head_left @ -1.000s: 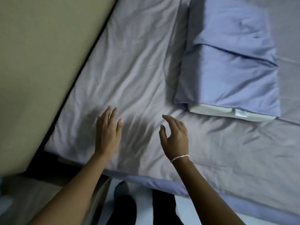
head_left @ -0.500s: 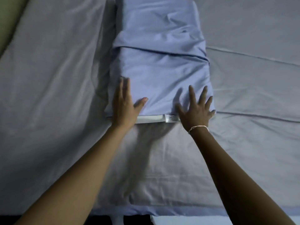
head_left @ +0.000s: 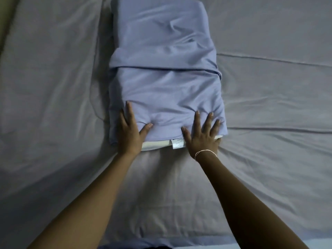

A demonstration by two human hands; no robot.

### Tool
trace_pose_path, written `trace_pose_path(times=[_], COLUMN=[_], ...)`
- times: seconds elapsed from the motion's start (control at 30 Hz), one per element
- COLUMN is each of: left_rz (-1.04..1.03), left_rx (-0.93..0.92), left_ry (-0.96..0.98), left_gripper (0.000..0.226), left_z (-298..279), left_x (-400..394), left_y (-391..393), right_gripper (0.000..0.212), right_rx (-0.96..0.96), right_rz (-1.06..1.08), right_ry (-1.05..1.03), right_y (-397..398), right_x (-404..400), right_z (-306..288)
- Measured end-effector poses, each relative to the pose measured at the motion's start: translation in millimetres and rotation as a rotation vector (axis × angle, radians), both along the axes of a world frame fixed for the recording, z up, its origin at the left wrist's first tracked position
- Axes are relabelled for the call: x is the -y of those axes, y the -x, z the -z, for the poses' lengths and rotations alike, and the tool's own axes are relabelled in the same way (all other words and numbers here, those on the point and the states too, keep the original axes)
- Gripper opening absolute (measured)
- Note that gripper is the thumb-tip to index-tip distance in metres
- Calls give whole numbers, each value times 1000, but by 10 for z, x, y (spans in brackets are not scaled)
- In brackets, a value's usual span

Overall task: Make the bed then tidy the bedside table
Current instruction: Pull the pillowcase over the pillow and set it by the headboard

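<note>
Grey-lilac bed sheet (head_left: 269, 177) is spread across the mattress and fills nearly the whole head view; it is marked by soft creases, with two long fold lines running from 3 o'clock toward the centre. A strip of pale olive wall (head_left: 5, 24) is seen at the 10 o'clock corner. Along the 6 o'clock edge, a bluer hem of the bedding (head_left: 197, 242) is visible.

A pillow (head_left: 165, 78) in a blue-lavender pillowcase is laid lengthwise on the sheet, extending from the centre toward 12 o'clock. The case is overlapped in a band across its middle. At its near end, the white inner pillow (head_left: 156, 145) is exposed, with a small printed label (head_left: 178, 143) attached.

The left hand (head_left: 130, 133) is laid flat on the near left corner of the pillow, at 9 o'clock of the label. Its fingers are extended and close together, the thumb is spread to the right, and nothing is grasped. The right hand (head_left: 203, 137) is laid flat on the near right corner, at 3 o'clock of the label, with fingers straight and fanned apart; nothing is grasped. Fabric is puckered between the two hands. A thin pale wristband (head_left: 205, 152) is worn on the right wrist.
</note>
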State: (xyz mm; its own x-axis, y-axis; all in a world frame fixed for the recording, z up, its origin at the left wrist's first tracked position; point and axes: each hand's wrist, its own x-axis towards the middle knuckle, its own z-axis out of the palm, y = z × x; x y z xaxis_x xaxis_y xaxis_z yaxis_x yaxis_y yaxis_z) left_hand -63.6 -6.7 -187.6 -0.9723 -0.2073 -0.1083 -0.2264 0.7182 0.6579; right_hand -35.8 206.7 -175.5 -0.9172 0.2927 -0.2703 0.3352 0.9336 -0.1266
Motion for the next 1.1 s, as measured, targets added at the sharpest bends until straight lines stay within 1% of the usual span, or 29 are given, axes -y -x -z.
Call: trace_pose_path(times=[0.1,0.37,0.5,0.57,0.63,0.67,0.73,0.8,0.83,0.87,0.93,0.97,1.0,1.03,1.1], left_rz=[11,17,33,52,85,92,92,86,72,54,23,19,6,-23,-127], left_rx=[-22,-43,-102,-109,-100,-93,-62,-13,14,43,53,9,-55,-123,-232], left_ry=[40,60,59,39,-43,-77,-60,19,41,40,41,67,99,120,124], left_gripper=[99,96,88,88,100,108,124,130,126,116,80,61,48,40,38], left_z=[16,81,-58,-112,-141,-147,-180,-185,-176,-176,-222,-277,-367,-475,-677], left_x=[6,-6,17,53,113,158,229,274,294,307,312,318,326,346,398], left_y=[-15,-22,-98,-174,-297,-366,-482,-526,-512,-483,-414,-382,-358,-337,-309], right_gripper=[78,77,78,74,64,62,71,84,90,94,92,89,87,83,75], right_rx=[-13,-18,41,35,-49,-116,-208,-213,-178,-142,-147,-186,-236,-286,-378], right_rz=[12,-2,-55,-112,-144,-154,-190,-187,-145,-103,-81,-82,-82,-85,-118], right_ry=[-22,-36,33,60,110,156,226,257,291,330,379,387,393,398,413], right_y=[-3,-10,11,15,-3,-16,-29,-26,-12,8,58,87,107,117,87], right_x=[37,12,-76,-214,-406,-503,-692,-825,-837,-827,-800,-803,-813,-829,-857], right_z=[60,116,-85,-214,-270,-273,-224,-152,-149,-158,-219,-265,-320,-382,-494])
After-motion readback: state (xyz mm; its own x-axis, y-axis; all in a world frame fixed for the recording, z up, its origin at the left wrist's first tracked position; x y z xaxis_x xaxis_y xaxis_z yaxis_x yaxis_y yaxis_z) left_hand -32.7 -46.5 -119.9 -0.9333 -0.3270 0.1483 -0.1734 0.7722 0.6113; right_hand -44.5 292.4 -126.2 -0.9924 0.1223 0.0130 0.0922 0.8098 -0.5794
